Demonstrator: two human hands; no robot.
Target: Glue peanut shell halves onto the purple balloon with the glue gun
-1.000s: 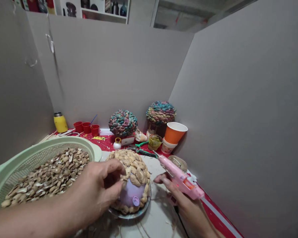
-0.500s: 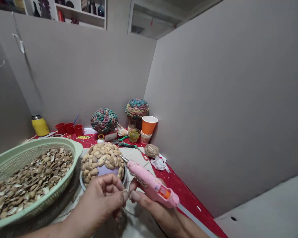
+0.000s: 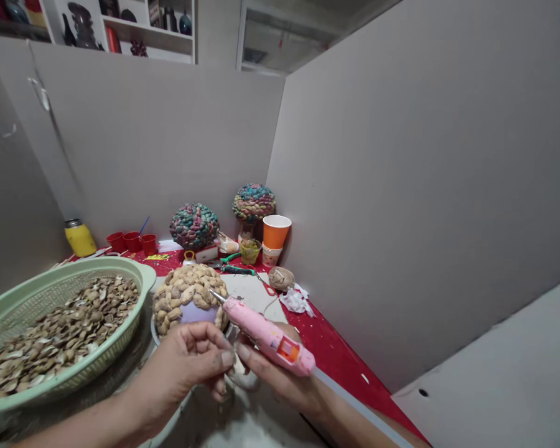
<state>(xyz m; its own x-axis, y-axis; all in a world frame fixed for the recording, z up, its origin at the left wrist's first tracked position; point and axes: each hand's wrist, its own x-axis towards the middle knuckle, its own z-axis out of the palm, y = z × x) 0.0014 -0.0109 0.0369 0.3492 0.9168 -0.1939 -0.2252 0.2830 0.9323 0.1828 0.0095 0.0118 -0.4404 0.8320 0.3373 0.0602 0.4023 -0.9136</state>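
Note:
My right hand (image 3: 270, 376) is wrapped round a pink glue gun (image 3: 266, 335), whose nozzle points up and left toward a purple ball partly covered in nut shells (image 3: 189, 297). The ball rests on a metal dish (image 3: 155, 332). My left hand (image 3: 186, 367) is pinched just in front of the ball, its thumb and fingertips meeting the right hand's fingertips. Something small and pale sits between the fingers; I cannot make it out.
A green basket (image 3: 135, 274) full of nut shells stands at the left. At the back are two coloured shell balls (image 3: 194, 224), red cups (image 3: 131, 241), a yellow jar (image 3: 79, 237), stacked orange cups (image 3: 275, 238), green-handled pliers (image 3: 236, 267), a twine ball (image 3: 280, 278). Grey partition walls enclose the table.
My left hand came off the shell ball and pulled back toward me. My right hand brought the glue gun left, and the two hands now meet in front of the ball.

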